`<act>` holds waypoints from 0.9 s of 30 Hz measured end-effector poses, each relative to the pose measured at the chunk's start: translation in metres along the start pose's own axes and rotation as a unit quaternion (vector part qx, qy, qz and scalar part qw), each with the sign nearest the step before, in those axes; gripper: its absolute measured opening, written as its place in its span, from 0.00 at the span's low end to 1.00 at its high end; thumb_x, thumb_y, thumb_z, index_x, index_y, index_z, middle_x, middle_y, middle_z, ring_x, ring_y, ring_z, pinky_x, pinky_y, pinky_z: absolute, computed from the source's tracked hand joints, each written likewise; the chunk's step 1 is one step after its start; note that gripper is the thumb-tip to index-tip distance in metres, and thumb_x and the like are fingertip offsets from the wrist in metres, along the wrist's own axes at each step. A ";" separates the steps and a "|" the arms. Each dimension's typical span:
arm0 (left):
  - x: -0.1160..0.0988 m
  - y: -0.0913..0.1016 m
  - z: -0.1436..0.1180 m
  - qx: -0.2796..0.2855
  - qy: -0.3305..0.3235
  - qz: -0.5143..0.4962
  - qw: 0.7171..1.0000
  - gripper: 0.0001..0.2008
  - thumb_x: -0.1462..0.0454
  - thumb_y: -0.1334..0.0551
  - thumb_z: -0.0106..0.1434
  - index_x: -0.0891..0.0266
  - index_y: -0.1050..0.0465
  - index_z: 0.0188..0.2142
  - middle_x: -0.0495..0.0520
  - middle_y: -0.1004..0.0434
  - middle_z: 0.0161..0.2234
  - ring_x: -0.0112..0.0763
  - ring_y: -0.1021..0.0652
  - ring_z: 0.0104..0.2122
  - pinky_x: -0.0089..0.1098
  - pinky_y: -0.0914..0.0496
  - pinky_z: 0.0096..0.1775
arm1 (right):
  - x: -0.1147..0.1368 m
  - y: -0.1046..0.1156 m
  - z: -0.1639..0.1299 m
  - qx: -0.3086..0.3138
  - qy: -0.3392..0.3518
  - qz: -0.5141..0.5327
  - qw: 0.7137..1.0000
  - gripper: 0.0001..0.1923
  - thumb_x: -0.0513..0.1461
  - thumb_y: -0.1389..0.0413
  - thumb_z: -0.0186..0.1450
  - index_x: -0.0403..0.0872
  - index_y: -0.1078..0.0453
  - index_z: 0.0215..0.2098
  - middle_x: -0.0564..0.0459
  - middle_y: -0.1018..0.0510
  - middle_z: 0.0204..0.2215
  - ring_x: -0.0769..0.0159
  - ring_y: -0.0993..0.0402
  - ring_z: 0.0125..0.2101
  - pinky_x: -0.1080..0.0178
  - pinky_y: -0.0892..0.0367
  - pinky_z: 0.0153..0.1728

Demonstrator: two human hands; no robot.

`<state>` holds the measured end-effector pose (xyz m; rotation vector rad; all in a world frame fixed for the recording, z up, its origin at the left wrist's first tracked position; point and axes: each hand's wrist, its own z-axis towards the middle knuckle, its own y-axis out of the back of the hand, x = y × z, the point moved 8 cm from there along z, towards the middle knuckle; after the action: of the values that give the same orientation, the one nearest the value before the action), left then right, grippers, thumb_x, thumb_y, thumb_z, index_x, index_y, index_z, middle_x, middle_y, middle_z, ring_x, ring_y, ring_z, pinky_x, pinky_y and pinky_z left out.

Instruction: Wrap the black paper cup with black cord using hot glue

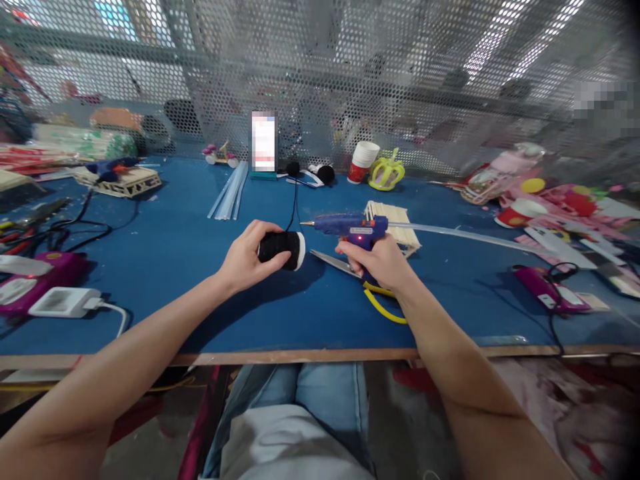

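Note:
My left hand point(245, 259) grips a small cylinder wound with black yarn point(281, 248), its white end facing right, held just above the blue table point(175, 267). A black strand runs from it toward the back of the table. My right hand point(381, 261) holds a blue hot glue gun point(350, 228) by its handle, nozzle pointing left toward the cylinder, with a clear glue stick point(465, 235) sticking out to the right. Scissors point(333, 262) with yellow handles lie under my right hand. A stack of wooden sticks point(395, 223) rests behind the gun.
Clear glue sticks point(230, 193), a phone on a stand point(263, 143), black yarn balls point(325, 174), a paper cup point(363, 162) and a yellow crown-like frame point(386, 173) stand at the back. Chargers and cables point(60, 300) lie left; pink parts point(565, 207) lie right. A perforated metal screen point(350, 67) closes off the back.

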<state>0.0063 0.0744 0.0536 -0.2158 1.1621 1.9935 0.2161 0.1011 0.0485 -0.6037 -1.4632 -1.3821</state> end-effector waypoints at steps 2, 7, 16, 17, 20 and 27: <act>0.000 0.000 0.000 -0.001 -0.001 -0.001 1.000 0.16 0.59 0.40 0.56 0.62 0.35 0.43 0.55 0.30 0.39 0.35 0.27 0.40 0.34 0.33 0.41 | -0.003 -0.002 0.002 0.013 -0.014 0.045 0.999 0.15 0.48 0.44 0.59 0.43 0.30 0.28 0.59 0.36 0.11 0.74 0.39 0.13 0.67 0.40 0.18; 0.000 0.001 0.000 -0.008 -0.012 -0.010 1.000 0.16 0.59 0.39 0.56 0.62 0.36 0.43 0.55 0.30 0.39 0.35 0.27 0.40 0.35 0.32 0.41 | -0.010 -0.010 0.006 0.050 -0.047 0.121 0.990 0.13 0.45 0.42 0.58 0.42 0.31 0.24 0.59 0.35 0.12 0.76 0.40 0.14 0.68 0.42 0.18; -0.002 0.005 0.000 -0.022 -0.018 -0.019 0.999 0.16 0.60 0.39 0.55 0.62 0.36 0.43 0.55 0.30 0.40 0.35 0.28 0.40 0.35 0.33 0.42 | -0.018 -0.022 0.004 0.118 -0.103 0.197 0.968 0.11 0.42 0.42 0.59 0.41 0.29 0.26 0.60 0.38 0.11 0.78 0.44 0.13 0.70 0.48 0.14; 0.000 0.006 0.000 -0.024 -0.008 -0.018 1.000 0.16 0.60 0.39 0.55 0.62 0.35 0.43 0.55 0.30 0.40 0.35 0.28 0.40 0.35 0.33 0.42 | -0.017 -0.023 0.003 0.130 -0.104 0.200 0.966 0.11 0.42 0.43 0.59 0.40 0.29 0.26 0.60 0.38 0.11 0.78 0.44 0.13 0.70 0.48 0.14; 0.007 0.006 0.001 -0.028 0.034 -0.022 0.999 0.16 0.59 0.40 0.56 0.62 0.35 0.43 0.55 0.29 0.39 0.34 0.27 0.39 0.34 0.33 0.41 | -0.013 -0.023 0.001 0.151 -0.107 0.192 0.964 0.12 0.43 0.42 0.58 0.40 0.29 0.26 0.59 0.36 0.12 0.78 0.43 0.13 0.71 0.47 0.14; 0.022 0.001 0.000 -0.010 0.125 -0.076 0.989 0.16 0.56 0.41 0.57 0.61 0.34 0.43 0.51 0.29 0.35 0.28 0.28 0.32 0.28 0.33 0.34 | -0.010 0.021 0.007 -0.009 -0.070 0.147 0.987 0.15 0.46 0.41 0.57 0.43 0.29 0.34 0.50 0.23 0.26 0.75 0.33 0.22 0.71 0.37 0.21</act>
<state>-0.0091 0.0858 0.0434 -0.5609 1.2414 1.8825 0.2362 0.1154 0.0502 -0.9055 -1.4059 -1.1419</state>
